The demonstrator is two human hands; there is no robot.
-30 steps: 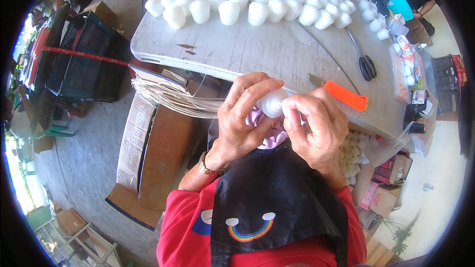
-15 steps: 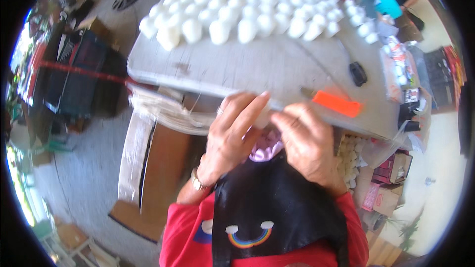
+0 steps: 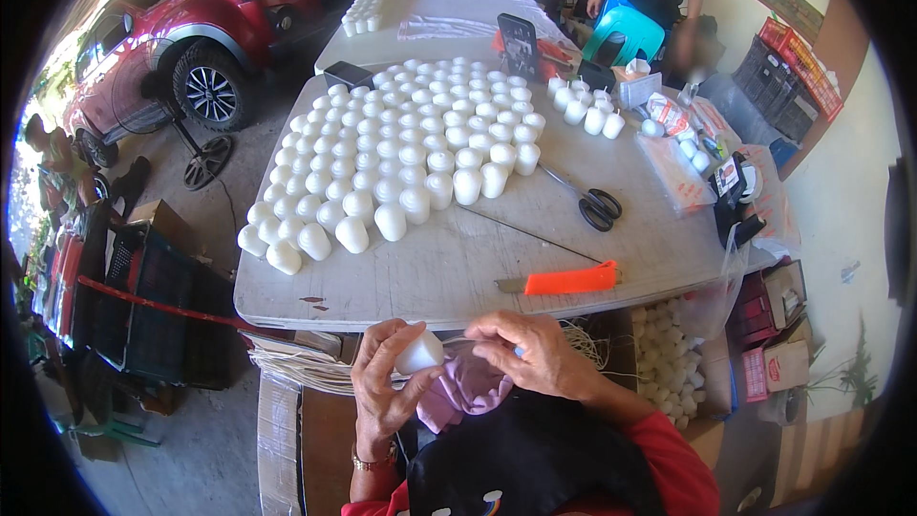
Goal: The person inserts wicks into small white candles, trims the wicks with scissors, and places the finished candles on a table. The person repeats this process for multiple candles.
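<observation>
Candle point(image 3: 418, 352) clamped in left hand point(image 3: 387, 390) grip, just below the surface point(image 3: 449, 272) edge — right hand point(image 3: 535, 355) fingers pinched on a thin wick at its top. Orange knife point(image 3: 564, 280) lies near, in reach; finished candles point(image 3: 401, 167) grouped beyond.

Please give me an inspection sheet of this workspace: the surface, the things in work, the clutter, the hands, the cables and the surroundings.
Surface: grey table, worn, with small chips near its front edge.
Job's things: one small white candle in the left hand; thin wick string pinched by the right hand; many white candles in rows.
Clutter: orange-handled knife, black scissors, plastic bags, a phone.
Hands: both in a closed grip, low at the table's front edge.
Cables: nothing seen on the table; a bundle of pale string beneath it.
Surroundings: red car, black crate, second table, people standing behind.
</observation>
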